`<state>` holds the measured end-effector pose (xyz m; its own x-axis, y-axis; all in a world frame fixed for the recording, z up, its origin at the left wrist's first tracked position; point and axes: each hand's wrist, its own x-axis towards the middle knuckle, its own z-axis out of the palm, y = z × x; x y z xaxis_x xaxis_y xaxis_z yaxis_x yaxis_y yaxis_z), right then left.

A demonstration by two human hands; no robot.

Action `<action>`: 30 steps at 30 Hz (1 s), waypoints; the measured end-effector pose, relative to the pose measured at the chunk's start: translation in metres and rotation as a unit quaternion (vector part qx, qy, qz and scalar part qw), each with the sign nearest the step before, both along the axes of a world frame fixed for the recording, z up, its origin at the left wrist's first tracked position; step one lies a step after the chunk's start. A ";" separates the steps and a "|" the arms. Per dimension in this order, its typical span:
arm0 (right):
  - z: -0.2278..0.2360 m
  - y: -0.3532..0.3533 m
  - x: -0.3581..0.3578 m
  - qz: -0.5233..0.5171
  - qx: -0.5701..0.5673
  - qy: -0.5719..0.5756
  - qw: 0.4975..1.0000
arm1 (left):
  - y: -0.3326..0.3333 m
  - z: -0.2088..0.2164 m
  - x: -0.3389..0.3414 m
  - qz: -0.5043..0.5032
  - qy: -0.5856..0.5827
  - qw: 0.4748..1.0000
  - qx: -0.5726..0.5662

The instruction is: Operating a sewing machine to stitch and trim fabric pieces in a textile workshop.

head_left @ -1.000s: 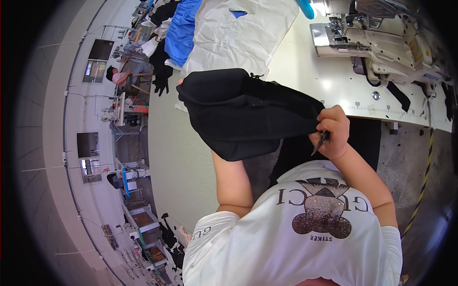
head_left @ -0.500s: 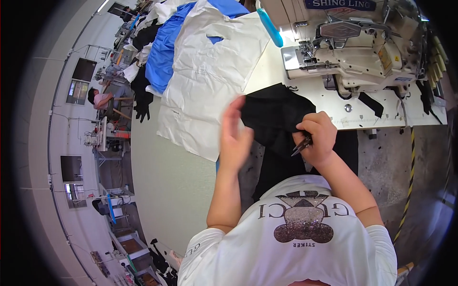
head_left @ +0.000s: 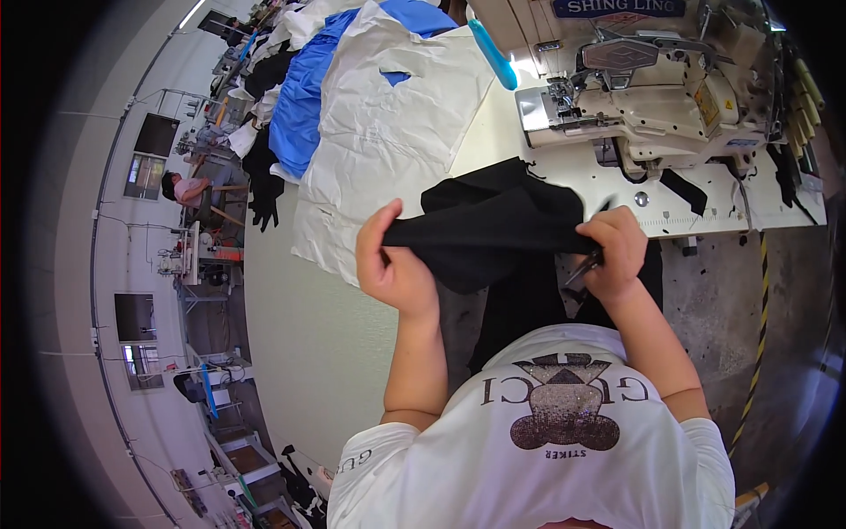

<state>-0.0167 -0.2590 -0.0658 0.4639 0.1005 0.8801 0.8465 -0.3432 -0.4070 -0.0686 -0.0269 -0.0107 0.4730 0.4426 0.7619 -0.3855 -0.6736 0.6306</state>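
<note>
White table [head_left: 504, 130]; black cloth [head_left: 493, 227], seemingly doubled, clamped in left hand [head_left: 395, 275] and right hand [head_left: 619, 251].

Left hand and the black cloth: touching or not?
Touching. The head view shows the left hand at the left end of the black cloth, its edge held between thumb and fingers.

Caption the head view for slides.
Left hand and right hand hold black cloth near a sewing machine; the right also holds a dark tool.

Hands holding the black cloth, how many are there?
2: the left hand at the left end of the black cloth, the right hand at its right end.
</note>
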 end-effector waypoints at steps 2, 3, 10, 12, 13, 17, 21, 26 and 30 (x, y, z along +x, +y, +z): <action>-0.002 -0.004 0.000 0.000 0.002 -0.006 1.000 | 0.005 -0.002 0.000 -0.007 -0.031 0.997 -0.069; -0.003 -0.005 0.000 0.001 -0.003 -0.019 1.000 | 0.007 -0.001 0.000 -0.014 -0.027 0.997 -0.072; 0.002 -0.001 0.000 0.047 0.016 -0.040 0.998 | 0.008 0.000 0.001 -0.040 -0.035 0.971 -0.233; 0.007 0.000 -0.001 0.058 0.002 -0.024 0.998 | 0.010 0.002 0.001 -0.045 -0.034 0.959 -0.276; 0.009 0.002 -0.001 0.092 -0.011 0.024 0.995 | 0.013 0.003 0.001 -0.048 -0.021 0.954 -0.295; 0.019 0.003 -0.013 0.290 0.013 0.441 0.849 | 0.033 0.006 0.009 -0.043 0.046 0.958 -0.280; 0.020 0.002 -0.030 0.422 0.183 0.675 0.576 | 0.045 -0.001 0.021 -0.003 0.216 0.974 -0.071; 0.019 0.003 -0.044 0.460 0.230 0.665 0.541 | 0.024 -0.008 0.004 -0.055 0.263 0.952 0.149; 0.024 0.001 -0.051 0.455 0.221 0.656 0.560 | 0.000 0.002 -0.024 -0.248 0.382 0.889 -0.053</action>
<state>-0.0678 -0.2579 -0.0416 0.6742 0.7278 -0.1251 -0.5374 0.3673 -0.7591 -0.0923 -0.0268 -0.0086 0.9912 0.0855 0.1010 -0.0505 -0.4611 0.8859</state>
